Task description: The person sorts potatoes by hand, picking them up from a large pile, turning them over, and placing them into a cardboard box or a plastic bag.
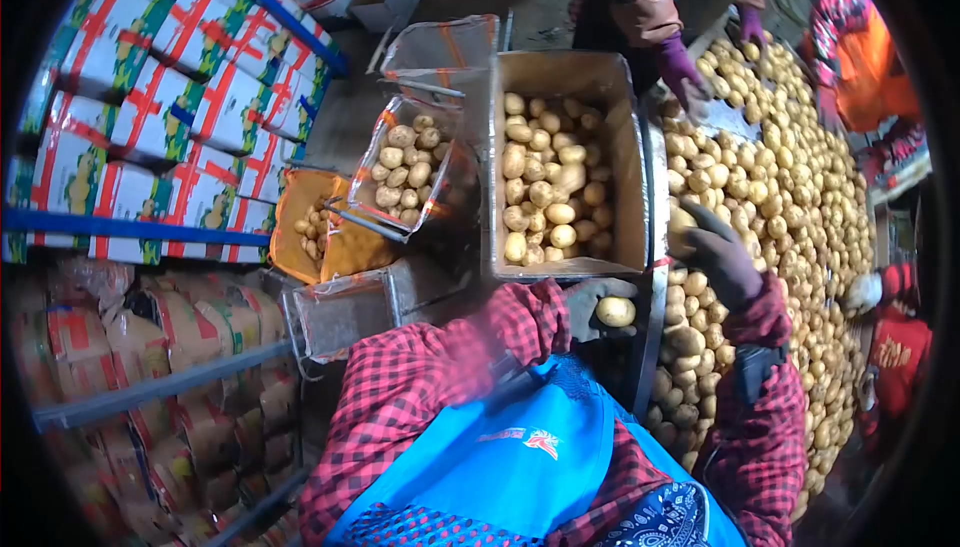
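Observation:
My left hand [588, 303], in a grey glove, holds a potato [615, 311] by the near edge of a large cardboard box [630, 177] partly filled with potatoes. Just right of that box, my right hand [722, 252], in a dark glove, has its fingers around another potato [680, 230] above the sorting table's rim [657, 297]. A broad heap of potatoes [790, 217] covers the table beyond it. One potato [571, 177] over the box looks blurred.
Left of the box are a wire-framed bin of potatoes [405, 162] and an orange-lined bin [350, 247]. Printed cartons [150, 107] and filled sacks [180, 347] are stacked far left. Co-workers' gloved hands [682, 72] reach over the heap from the top and right.

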Motion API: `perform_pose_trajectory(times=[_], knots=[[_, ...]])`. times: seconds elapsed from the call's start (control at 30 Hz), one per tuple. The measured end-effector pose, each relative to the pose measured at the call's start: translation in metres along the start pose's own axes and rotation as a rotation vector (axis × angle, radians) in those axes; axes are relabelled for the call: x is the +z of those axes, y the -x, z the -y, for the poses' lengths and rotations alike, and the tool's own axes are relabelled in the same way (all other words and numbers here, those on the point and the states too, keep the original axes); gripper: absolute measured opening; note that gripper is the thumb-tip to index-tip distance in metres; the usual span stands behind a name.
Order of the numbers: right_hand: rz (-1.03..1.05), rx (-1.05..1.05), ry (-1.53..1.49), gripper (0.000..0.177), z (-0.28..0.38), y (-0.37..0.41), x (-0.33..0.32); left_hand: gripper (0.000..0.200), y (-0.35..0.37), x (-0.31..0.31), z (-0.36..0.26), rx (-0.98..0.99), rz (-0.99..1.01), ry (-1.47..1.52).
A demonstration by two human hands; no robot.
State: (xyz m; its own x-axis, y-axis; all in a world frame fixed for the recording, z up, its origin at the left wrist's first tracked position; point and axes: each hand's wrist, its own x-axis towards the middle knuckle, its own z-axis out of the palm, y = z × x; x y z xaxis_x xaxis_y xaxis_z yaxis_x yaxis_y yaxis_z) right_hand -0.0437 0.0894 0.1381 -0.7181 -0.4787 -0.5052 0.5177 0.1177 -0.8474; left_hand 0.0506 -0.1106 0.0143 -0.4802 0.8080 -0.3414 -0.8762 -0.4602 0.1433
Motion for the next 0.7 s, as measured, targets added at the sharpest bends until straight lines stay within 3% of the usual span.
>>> perform_pose_trajectory(times=[0.1, 0.13, 0.17, 0.23, 0.3, 0.33, 0.4, 0.43, 0.5, 0.53, 0.6, 0.63, 0.7], knots=[[0.306, -0.222, 0.122, 0.077, 0.053, 0.008, 0.106, 0.039, 0.0, 0.0, -0.002, 0.004, -0.016, -0.014], [0.374, -0.295, -0.073, 0.082, 0.061, 0.009, 0.129, 0.039, 0.0, -0.002, -0.001, 0.017, -0.023, -0.018], [0.305, -0.329, -0.088, 0.083, 0.063, 0.007, 0.136, 0.04, 0.002, -0.003, -0.002, 0.029, -0.031, -0.021], [0.072, -0.551, 0.246, 0.075, 0.053, -0.002, 0.116, 0.04, 0.003, -0.003, -0.003, 0.039, -0.024, -0.019], [-0.053, -0.531, 0.526, 0.063, 0.026, 0.008, 0.075, 0.04, -0.003, 0.001, -0.003, 0.042, 0.004, -0.017], [-0.075, -0.445, 0.536, 0.054, 0.008, 0.018, 0.056, 0.04, -0.006, 0.004, -0.005, 0.028, 0.036, -0.005], [-0.064, -0.241, 0.286, 0.056, -0.041, 0.039, 0.024, 0.041, -0.013, 0.011, -0.005, -0.032, 0.125, 0.051], [-0.115, -0.302, 0.369, 0.054, -0.07, 0.051, 0.008, 0.041, -0.016, 0.013, -0.004, -0.076, 0.181, 0.083], [-0.205, -0.099, 0.426, 0.051, -0.078, 0.091, -0.002, 0.041, -0.015, 0.02, -0.007, -0.094, 0.129, 0.087], [-0.215, -0.132, 0.453, 0.049, -0.094, 0.107, -0.013, 0.038, -0.009, 0.048, -0.008, -0.049, -0.205, -0.064], [-0.299, -0.136, 0.457, 0.045, -0.105, 0.129, -0.026, 0.043, -0.013, 0.047, -0.009, -0.043, -0.161, -0.061], [-0.385, 0.067, 0.336, 0.043, -0.09, 0.139, -0.029, 0.045, -0.016, 0.046, -0.008, -0.042, -0.145, -0.066], [-0.614, -0.112, 0.466, 0.044, -0.097, 0.142, -0.058, 0.047, -0.02, 0.049, -0.007, -0.068, -0.135, -0.057]])
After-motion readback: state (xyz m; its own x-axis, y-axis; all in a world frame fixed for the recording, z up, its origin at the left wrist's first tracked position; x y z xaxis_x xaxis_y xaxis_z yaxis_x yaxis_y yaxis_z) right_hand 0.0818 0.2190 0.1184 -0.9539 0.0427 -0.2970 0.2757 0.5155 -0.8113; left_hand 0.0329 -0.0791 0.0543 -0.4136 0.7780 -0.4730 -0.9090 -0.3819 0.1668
